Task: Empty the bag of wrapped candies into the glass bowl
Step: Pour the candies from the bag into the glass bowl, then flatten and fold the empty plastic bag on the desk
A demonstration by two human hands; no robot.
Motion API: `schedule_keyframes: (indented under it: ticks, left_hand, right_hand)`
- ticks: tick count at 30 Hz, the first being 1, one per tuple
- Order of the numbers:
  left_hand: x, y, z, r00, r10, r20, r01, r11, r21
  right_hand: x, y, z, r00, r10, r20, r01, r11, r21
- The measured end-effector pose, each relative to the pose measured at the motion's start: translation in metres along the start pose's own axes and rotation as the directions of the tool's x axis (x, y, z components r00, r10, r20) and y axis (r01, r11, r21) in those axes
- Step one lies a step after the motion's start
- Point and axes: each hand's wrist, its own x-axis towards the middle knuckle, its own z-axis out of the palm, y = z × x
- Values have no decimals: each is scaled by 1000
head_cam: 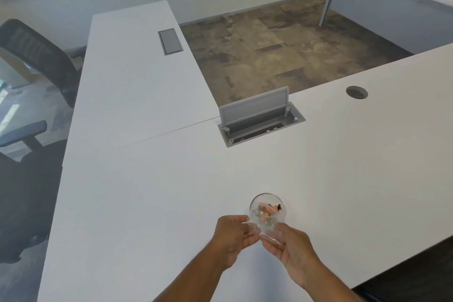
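Note:
A small clear glass bowl (279, 201) stands on the white desk (171, 203), near its front edge. Several wrapped candies (268, 211), orange, dark and gold, lie inside it. Just in front of the bowl, both hands hold a clear plastic bag (266, 234) between them, its far end over the bowl's near rim. My left hand (232, 235) pinches the bag's left side. My right hand (291, 244) grips its right side from below. I cannot tell whether any candy is still in the bag.
An open grey cable box (259, 120) with its lid raised is set into the desk behind the bowl. A round grommet hole (356, 92) lies at the right. A second desk with a closed cable lid (169, 40) extends away on the left, beside black office chairs (41, 56).

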Motion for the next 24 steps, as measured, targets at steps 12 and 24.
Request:
schedule_keyframes:
  ticks: [12,24]
  left_hand:
    - [-64,-3,-60,979,192,65,-190,981,-23]
    - [-100,19,-147,763,517,-389,-489,854,175]
  right_hand:
    - [-23,-1,68,985,-152,-79,126,956,-266]
    - [-75,61,176,819,-417,395,573,544,-613]
